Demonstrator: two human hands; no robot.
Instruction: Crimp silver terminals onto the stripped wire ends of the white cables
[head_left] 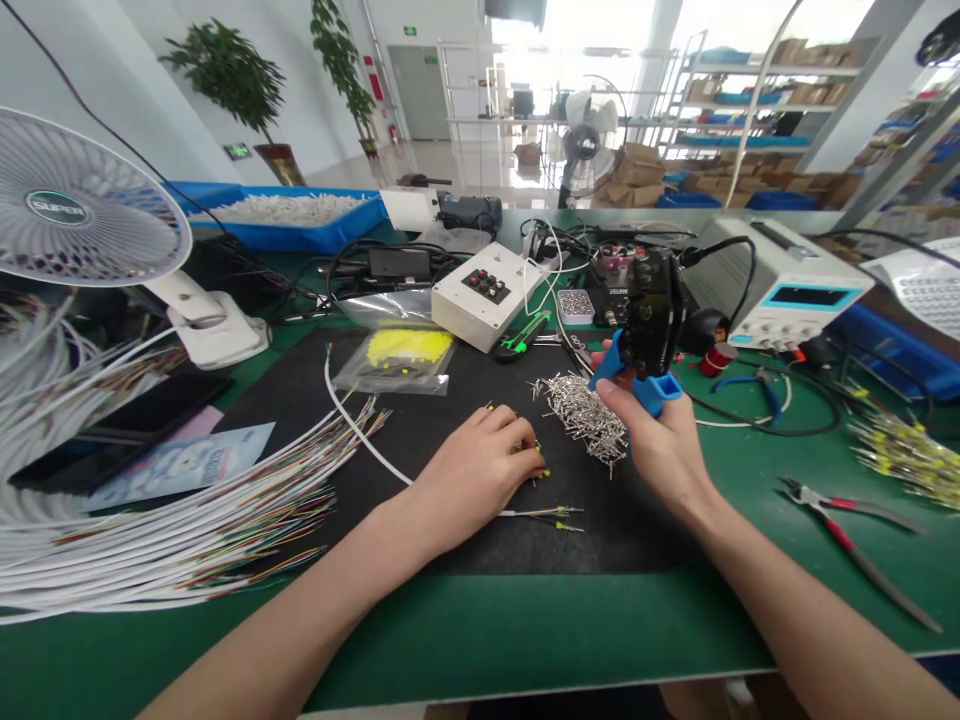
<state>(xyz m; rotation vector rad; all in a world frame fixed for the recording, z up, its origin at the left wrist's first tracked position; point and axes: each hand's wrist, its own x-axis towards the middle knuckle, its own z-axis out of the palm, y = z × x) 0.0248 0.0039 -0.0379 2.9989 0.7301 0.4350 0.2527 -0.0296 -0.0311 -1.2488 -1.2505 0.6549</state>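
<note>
Here, silver pins (pixel 583 412) lie between the hands (pixel 480 460) (pixel 664 435), crimper (pixel 651 325) in right.

The left hand (pixel 484 460) partly hides small yellow pieces (pixel 546 473); the picture's edge crops the white fan (pixel 94 210) and cable bundle (pixel 172 545)

Wiring workshop, blue-handled crimping tool (pixel 651 312), green tabletop (pixel 450 640) with bundled white cables (pixel 150 560), red-handled cutters (pixel 838 533), boxy instrument (pixel 750 255) with display (pixel 816 296), racks (pixel 765 70) of cardboard boxes (pixel 817 52) beyond, green sign (pixel 409 31) over door (pixel 421 100)
</note>
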